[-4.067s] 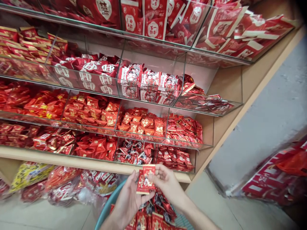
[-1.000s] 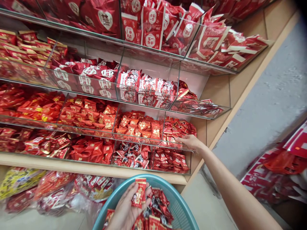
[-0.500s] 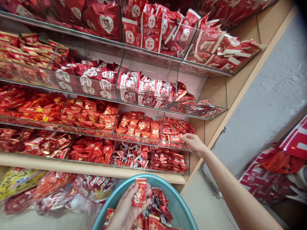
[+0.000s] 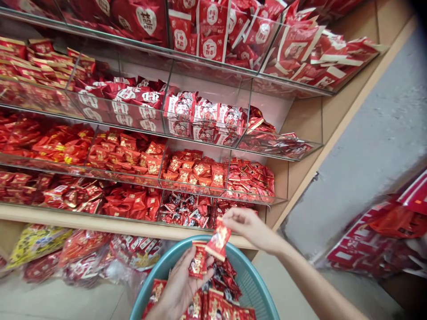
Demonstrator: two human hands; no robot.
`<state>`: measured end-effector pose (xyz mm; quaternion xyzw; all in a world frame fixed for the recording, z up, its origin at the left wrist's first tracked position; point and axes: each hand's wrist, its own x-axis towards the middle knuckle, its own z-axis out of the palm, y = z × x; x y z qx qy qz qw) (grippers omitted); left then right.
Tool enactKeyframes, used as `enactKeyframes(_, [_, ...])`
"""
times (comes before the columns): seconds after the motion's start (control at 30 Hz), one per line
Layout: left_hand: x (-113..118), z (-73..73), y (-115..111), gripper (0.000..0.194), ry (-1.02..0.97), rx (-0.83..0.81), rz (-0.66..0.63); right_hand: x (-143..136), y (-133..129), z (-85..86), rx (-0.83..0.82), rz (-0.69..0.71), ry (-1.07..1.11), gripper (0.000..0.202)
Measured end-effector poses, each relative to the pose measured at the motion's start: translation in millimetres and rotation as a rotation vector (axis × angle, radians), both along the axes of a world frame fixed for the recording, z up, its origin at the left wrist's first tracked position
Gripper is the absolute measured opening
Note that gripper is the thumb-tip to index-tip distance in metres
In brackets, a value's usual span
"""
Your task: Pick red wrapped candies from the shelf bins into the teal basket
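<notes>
Over a teal plastic basket, my left hand is closed around a small red candy packet with gold print. My right hand pinches another red candy packet by its top end, just above and to the right of the first one. Inside the basket lies a heap of red packets, some with dark printing. A compartment of similar red packets sits on the shelf behind my right hand.
Tilted shelves with clear dividers hold many red wrapped sweets. Larger red bags fill the top row. Below the wooden shelf edge, plastic bags of packets lie on the floor. Red bags stand by the grey wall.
My right hand has come down and left from the shelf compartment, bringing a red candy packet over the basket. My left hand stays over the basket, still holding its packet.
</notes>
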<state>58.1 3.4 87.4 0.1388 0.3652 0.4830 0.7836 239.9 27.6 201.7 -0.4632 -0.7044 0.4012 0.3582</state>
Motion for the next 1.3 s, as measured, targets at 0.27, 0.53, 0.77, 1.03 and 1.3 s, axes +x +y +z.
enactKeyframes(0.27, [5.0,13.8,-12.3,0.038,-0.013,-0.071,-0.089,-32.7,3.7,-67.7,-0.324,0.233,-0.056,0.037])
enactKeyframes(0.53, [7.3,17.3,-14.2,0.031,-0.075,-0.171,-0.136,-31.1,4.6,-87.7,-0.408,0.196,-0.02,0.042])
enactKeyframes(0.77, [12.3,0.4,-14.4,0.026,-0.101,-0.084,-0.038,-28.4,6.0,-95.5,-0.385,0.17,-0.018,0.039])
enactKeyframes(1.03, [9.7,-7.1,-9.7,0.037,-0.088,-0.105,-0.034,-23.1,16.9,-31.6,0.121,-0.068,-0.131,0.02])
enactKeyframes(1.3, [4.6,-11.3,-8.7,0.059,-0.087,-0.102,-0.048,55.0,99.4,39.3,0.32,-0.78,-0.071,0.013])
